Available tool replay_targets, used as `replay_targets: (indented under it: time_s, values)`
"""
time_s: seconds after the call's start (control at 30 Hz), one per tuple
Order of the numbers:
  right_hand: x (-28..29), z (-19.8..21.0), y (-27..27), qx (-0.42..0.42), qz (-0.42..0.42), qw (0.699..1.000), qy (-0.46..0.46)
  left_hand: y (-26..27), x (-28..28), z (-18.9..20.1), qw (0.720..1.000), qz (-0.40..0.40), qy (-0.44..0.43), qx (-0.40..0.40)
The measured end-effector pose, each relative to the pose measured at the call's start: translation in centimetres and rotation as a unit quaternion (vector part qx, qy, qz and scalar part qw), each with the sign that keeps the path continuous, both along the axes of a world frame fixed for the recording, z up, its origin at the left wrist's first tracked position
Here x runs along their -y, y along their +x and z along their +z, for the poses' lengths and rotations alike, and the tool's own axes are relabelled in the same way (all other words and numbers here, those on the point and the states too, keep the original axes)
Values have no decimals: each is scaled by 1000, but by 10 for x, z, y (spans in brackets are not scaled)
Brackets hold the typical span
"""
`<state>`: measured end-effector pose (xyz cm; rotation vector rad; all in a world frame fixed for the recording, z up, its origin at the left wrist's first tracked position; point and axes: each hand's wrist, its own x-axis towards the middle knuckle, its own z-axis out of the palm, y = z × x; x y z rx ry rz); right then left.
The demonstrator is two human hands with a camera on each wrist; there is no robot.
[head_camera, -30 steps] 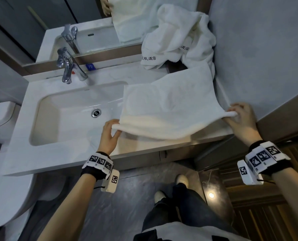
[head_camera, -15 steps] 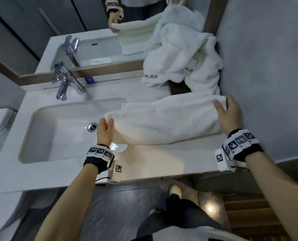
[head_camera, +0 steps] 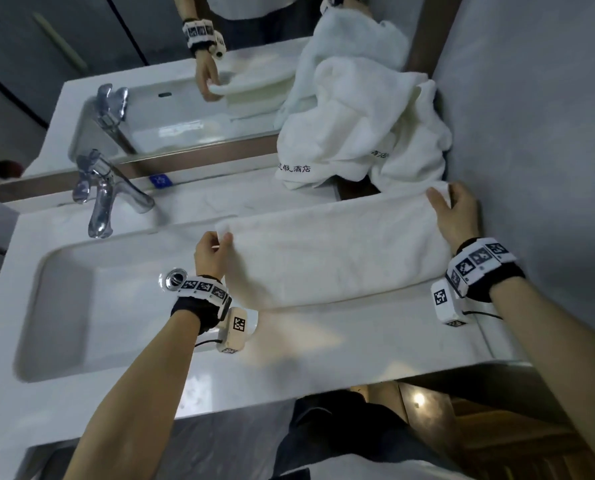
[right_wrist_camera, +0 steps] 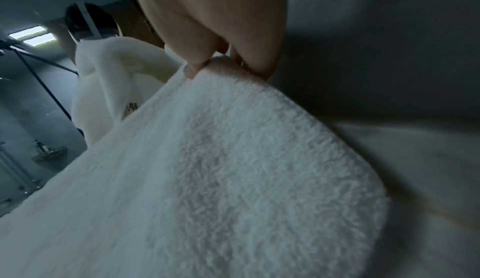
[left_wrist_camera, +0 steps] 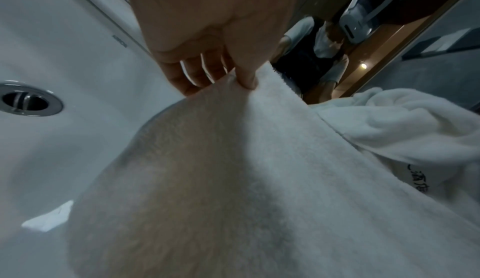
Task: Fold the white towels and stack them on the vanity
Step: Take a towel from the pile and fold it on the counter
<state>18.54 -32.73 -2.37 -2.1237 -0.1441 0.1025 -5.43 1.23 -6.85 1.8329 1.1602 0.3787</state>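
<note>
A white towel [head_camera: 330, 252] lies folded lengthwise on the vanity top [head_camera: 324, 341], its left end over the sink's right rim. My left hand [head_camera: 216, 245] pinches the towel's far left corner between thumb and fingers; the left wrist view shows the same pinch on the towel [left_wrist_camera: 259, 159] by my left hand [left_wrist_camera: 233, 79]. By the wall, my right hand [head_camera: 450, 206] grips the far right corner, and the right wrist view shows that hand [right_wrist_camera: 223, 64] on the towel [right_wrist_camera: 207, 169]. Behind lies a crumpled pile of white towels [head_camera: 362, 126] with black lettering.
The sink basin [head_camera: 91, 306] with its drain [head_camera: 174, 279] fills the left. A chrome faucet [head_camera: 105, 192] stands at the back left under the mirror [head_camera: 150, 46]. A grey wall [head_camera: 531, 133] closes the right side. Below the vanity edge are my legs and dark floor.
Both hands carried the towel's near edge away from me and laid it over the far edge, so the towel went from spread wide to a narrow folded strip. The head view moved closer.
</note>
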Motion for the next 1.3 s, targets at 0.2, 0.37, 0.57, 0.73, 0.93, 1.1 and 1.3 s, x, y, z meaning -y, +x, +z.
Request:
replay_targets:
  time_s: [0.2, 0.37, 0.57, 0.73, 0.93, 1.1, 1.3]
  values:
    - [-8, -6, 3, -65, -21, 996, -57, 21, -9, -8, 985, -71, -122, -97]
    - [-6, 2, 2, -129, -1, 989, -76, 26, -7, -8, 974, -45, -198, -100]
    - [14, -5, -23, -185, 27, 981, -47, 18, -8, -5, 964, -77, -228, -115]
    - [30, -9, -50, -214, 17, 977, -7, -2, -4, 5, 943, -119, -301, -76]
    - [41, 0, -76, -235, 50, 970, 33, -46, 9, 21, 944, -123, -305, -17]
    - [59, 14, -84, -217, 82, 973, -13, -78, 29, 38, 966, -58, -252, 16]
    - [65, 30, -95, -210, 92, 973, -11, -113, 60, 58, 977, -71, -199, 17]
